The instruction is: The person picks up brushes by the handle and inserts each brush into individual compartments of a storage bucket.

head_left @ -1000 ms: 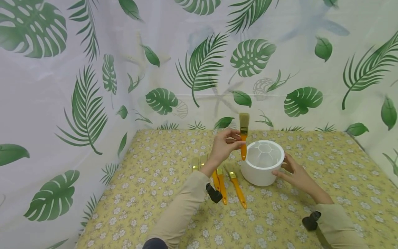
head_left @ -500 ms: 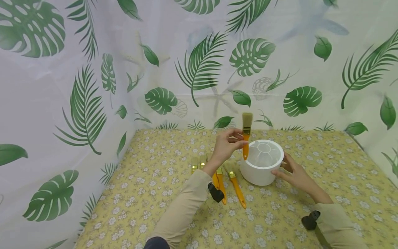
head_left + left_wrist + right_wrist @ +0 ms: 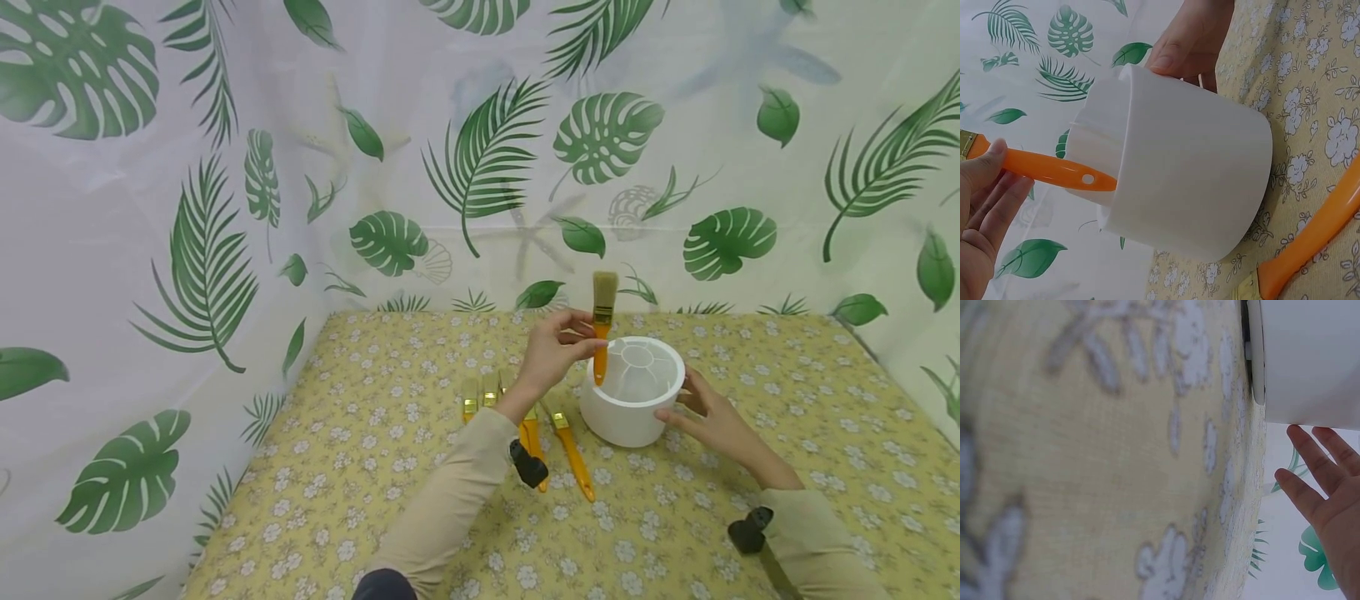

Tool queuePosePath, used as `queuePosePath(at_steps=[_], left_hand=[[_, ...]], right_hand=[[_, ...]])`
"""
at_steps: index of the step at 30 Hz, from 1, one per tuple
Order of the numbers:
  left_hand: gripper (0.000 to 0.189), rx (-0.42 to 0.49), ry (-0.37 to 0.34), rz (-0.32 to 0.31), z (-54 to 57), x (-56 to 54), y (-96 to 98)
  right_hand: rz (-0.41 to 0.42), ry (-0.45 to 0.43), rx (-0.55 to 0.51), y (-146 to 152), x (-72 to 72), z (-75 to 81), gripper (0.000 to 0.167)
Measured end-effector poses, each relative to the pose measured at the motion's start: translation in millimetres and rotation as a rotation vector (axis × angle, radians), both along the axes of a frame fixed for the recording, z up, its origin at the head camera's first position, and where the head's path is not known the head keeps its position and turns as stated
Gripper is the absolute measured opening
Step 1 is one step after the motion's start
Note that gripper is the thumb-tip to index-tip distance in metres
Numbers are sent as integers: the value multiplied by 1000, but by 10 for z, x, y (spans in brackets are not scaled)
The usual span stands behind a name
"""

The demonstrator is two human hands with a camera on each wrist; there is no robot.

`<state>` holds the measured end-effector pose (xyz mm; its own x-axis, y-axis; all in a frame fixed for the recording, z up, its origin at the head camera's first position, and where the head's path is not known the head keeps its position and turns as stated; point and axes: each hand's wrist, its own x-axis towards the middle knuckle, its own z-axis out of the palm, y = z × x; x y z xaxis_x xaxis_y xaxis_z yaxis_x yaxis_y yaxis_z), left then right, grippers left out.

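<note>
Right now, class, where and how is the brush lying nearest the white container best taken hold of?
I'd probably pinch the brush by the middle of its orange handle, coming from above and the near side: the slim handle points that way and lies apart from the other brushes.

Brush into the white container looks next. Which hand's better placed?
Left, I'd say: the left hand pinches the brush bristles up, handle end close to the mouth of the white container. The right hand holds no brush; it touches the container's right side.
</note>
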<state>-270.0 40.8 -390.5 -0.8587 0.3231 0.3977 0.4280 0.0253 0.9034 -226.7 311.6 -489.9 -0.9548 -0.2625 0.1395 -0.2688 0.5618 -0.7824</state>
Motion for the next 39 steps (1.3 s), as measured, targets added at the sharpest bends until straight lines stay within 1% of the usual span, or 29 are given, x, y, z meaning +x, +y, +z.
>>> queuePosePath(at_steps=[7,11,12,15,19,23,29,36,39], left_hand=[[27,-70,46,27,25,30,55],[27,-91,63,26,-5,22,73],[27,-93,63,26,-20,17,79],[28,-89,56,23,-135,-67,114],[30,-89,70,19,-285,-186,164],[28,-93,96,21,-318,-205,182],[27,-101,103,25,-310,-164,192],[26,-148,125,30,-82,75,129],[26,-153,136,26,-64,96,130]], right_hand=[[1,8,1,-7,-4,-7,83],[-2,3,-1,-4,-9,-13,83],[-3,2,-1,-4,-9,-14,83],[-7,-1,1,-10,-9,-10,83],[-12,0,2,-15,-8,-6,82],[-10,3,3,-8,-12,-14,82],[-6,0,-3,3,-17,-32,82],[-4,-3,-2,2,-14,-24,83],[-2,-1,-1,1,-10,-14,83]])
